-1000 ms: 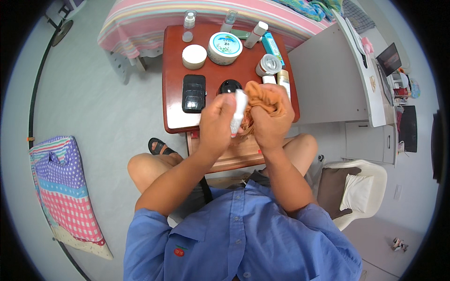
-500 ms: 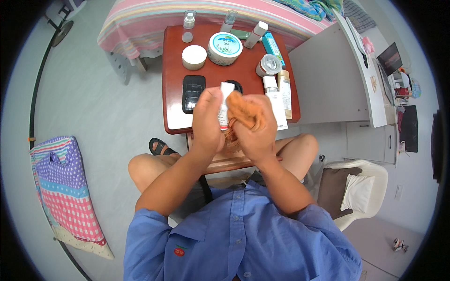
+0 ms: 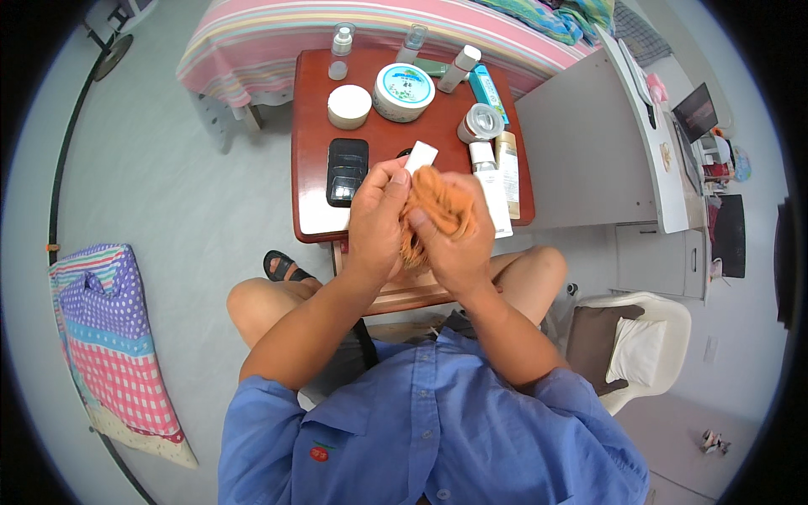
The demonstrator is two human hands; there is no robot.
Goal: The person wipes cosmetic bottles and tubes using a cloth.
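My left hand is closed around a slim white container, a small bottle or tube, whose white end sticks up past the fingers. Bunched in my right hand is an orange cloth, which presses against the container and covers its lower part. Both hands meet above the near edge of the small red-brown table. Just left of them lies a black, glossy rectangular case. Close to the right hand are a white tube and a gold-and-white tube. Part of a dark round thing shows behind the container.
Farther back on the table stand a round tub, a cream jar, a clear-lidded jar, a pump bottle, other bottles and a turquoise box. A striped bed borders the far side; a grey cabinet stands right.
The white container has tilted to the right, and the cloth now covers its lower part, where red print showed before. Both hands remain in nearly the same place.
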